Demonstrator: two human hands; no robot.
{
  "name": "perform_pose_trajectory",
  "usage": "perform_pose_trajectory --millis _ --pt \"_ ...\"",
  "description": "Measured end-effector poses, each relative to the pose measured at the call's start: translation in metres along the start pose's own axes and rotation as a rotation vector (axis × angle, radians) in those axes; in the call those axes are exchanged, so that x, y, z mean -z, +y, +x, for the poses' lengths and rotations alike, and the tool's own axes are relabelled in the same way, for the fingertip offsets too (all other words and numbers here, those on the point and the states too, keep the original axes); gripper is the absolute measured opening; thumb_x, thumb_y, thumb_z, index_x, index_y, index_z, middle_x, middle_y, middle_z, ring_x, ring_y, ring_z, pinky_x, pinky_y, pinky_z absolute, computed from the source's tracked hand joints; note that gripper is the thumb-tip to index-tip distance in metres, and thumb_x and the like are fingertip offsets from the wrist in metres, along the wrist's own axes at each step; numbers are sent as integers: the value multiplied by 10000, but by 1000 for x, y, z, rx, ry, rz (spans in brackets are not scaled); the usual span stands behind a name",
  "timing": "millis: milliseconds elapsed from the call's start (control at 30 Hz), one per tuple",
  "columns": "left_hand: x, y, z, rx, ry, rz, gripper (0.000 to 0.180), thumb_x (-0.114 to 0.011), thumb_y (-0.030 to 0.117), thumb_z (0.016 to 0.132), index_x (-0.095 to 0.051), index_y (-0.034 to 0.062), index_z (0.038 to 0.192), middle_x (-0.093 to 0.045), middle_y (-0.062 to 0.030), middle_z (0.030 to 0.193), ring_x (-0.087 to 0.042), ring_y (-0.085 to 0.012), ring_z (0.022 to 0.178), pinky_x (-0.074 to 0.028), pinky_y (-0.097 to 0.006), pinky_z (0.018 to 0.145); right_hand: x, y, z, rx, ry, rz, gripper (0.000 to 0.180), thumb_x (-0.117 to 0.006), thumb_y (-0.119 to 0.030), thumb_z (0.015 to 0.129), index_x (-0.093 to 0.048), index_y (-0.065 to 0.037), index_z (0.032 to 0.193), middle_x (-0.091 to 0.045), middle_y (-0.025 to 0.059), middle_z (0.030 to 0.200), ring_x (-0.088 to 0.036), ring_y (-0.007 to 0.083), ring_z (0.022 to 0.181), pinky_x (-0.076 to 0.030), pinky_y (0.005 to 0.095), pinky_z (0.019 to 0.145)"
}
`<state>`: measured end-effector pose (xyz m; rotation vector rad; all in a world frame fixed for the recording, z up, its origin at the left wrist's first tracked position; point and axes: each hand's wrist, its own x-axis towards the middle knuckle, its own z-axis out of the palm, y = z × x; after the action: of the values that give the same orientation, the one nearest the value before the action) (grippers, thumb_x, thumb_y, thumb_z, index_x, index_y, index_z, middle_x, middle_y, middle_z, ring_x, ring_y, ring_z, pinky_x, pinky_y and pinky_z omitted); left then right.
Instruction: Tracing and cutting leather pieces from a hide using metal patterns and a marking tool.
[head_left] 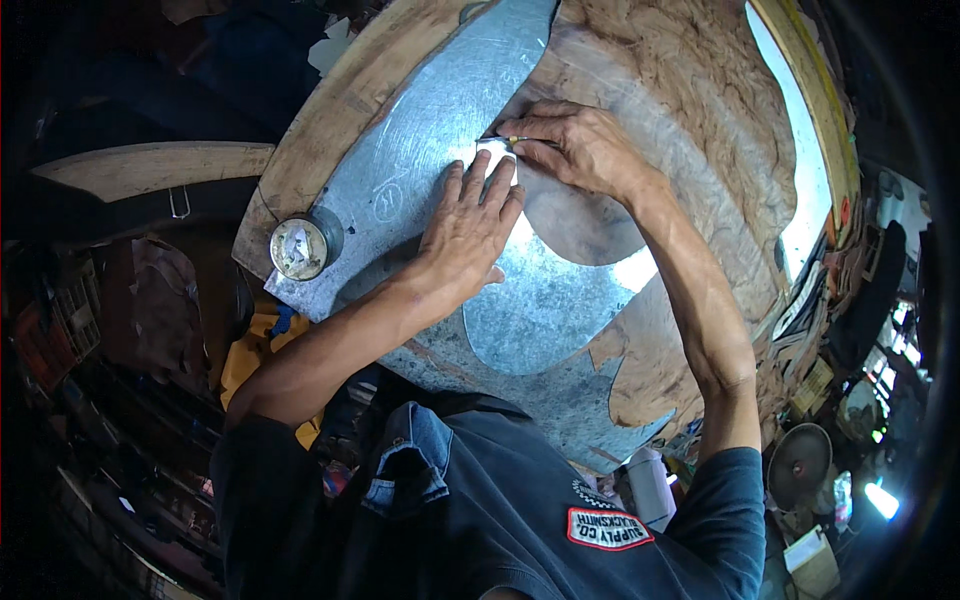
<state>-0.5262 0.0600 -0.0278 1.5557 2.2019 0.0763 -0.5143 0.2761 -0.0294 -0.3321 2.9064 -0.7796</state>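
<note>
My left hand (462, 232) lies with its fingers stretched out, the fingertips pressing on a small, bright pale piece (497, 150). Just beyond those fingertips, my right hand (585, 148) pinches a thin, dark-tipped tool (515, 140) with a yellowish part; its exact kind is too small to tell. The tool's tip is at the far edge of the pale piece. Beneath both hands are a scratched grey metal sheet (430, 125) and a wrinkled brown hide (680, 75), which looks like leather. A rounded cut-out in the hide bares more metal near my left hand.
A round tin (299, 248) stands at the sheet's left corner, beside a wooden board (345, 85). A curved wooden piece (150, 168) juts out farther left. At the lower right are a fan (800, 460) and a pale container (650, 490). A yellow item (252, 350) hangs below the tin.
</note>
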Motion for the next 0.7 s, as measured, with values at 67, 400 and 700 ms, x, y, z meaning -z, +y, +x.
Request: perform_pose_trajectory --millis 67,400,700 --pt "0 -1 -3 -2 6 5 981 -840 480 637 -428 6 1390 -283 -242 1505 -211 -435 1423 -211 -562 1154 2 -3 2 13 0 -13 273 -647 -242 894 -709 -142 1140 -697 73 1053 -669 273 923 -544 367 807" --pt "9 -7 -7 -20 -20 3 1016 -830 486 651 -387 -52 1391 -282 -259 1504 -211 -443 1424 -216 -536 1161 9 -15 6 -18 -49 -52 262 -612 -263 915 -700 -170 1143 -683 51 1030 -658 266 935 -545 376 807" --pt "11 -6 -7 -28 -13 22 1014 -819 502 661 -390 -52 1394 -288 -253 1502 -218 -435 1421 -233 -543 1152 12 -10 -6 -76 -51 -141 274 -601 -298 922 -700 -197 1156 -665 72 1122 -653 283 980 -542 379 832"
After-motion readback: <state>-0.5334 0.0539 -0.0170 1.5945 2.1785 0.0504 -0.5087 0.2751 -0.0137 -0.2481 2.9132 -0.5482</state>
